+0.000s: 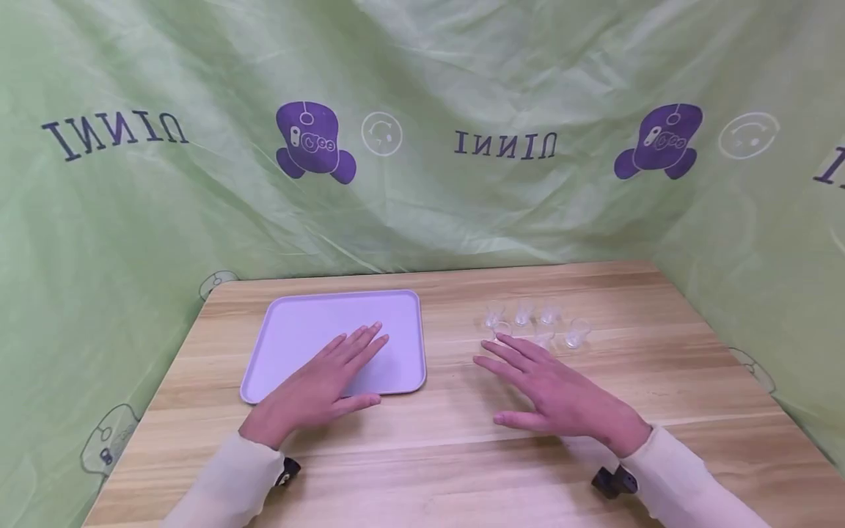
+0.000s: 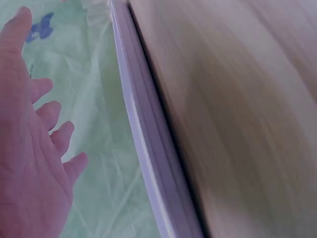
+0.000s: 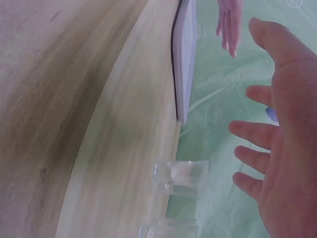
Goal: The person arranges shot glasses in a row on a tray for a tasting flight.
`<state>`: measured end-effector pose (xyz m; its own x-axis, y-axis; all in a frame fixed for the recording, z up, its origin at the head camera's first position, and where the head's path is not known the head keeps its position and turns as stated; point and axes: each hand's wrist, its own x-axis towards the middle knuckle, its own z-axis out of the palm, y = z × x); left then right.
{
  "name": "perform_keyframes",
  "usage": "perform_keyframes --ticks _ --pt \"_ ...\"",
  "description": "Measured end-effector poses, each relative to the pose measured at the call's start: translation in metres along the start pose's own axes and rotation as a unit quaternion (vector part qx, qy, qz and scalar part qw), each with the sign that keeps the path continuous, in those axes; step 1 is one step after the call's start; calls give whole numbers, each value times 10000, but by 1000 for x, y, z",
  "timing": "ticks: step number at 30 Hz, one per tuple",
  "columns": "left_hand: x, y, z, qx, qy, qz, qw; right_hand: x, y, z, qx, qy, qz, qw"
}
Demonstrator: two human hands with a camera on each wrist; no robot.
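The table (image 1: 422,480) was pale, streaky wood. A shallow lavender tray (image 1: 304,334) lay flat on it; right of the tray stood six small clear glasses (image 1: 524,315).

In the head view, the left hand (image 1: 323,385) is covering some part of the near side of the tray (image 1: 343,295), and the right hand (image 1: 554,392) is hiding a part of one clear cup (image 1: 502,327). The left sleeve (image 1: 224,484) and the right sleeve (image 1: 686,484) are running out at the bottom, and the right edge is cutting off a letter (image 1: 833,166). In the left wrist view, the table (image 2: 247,124) is looking blurred. In the right wrist view, the bottom edge is cutting another cup (image 3: 171,230).
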<state>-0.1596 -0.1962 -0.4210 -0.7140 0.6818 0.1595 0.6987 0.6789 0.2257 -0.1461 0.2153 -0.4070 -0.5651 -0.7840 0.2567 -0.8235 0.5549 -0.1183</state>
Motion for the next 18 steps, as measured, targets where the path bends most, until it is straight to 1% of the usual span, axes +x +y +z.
perform_keyframes --ticks 5,9,15,18 --pt "-8 -18 1 -39 132 -239 9996 -7 4 -5 8 165 56 9998" --pt "-21 -32 -1 -176 219 -531 9982 -14 8 -9 72 269 211 9994" --pt "-38 -46 -10 -558 210 -889 9943 -21 20 -15 268 331 617 9972" --pt "-45 -53 -14 -797 239 -1112 9903 -24 28 -19 427 420 865 9945"
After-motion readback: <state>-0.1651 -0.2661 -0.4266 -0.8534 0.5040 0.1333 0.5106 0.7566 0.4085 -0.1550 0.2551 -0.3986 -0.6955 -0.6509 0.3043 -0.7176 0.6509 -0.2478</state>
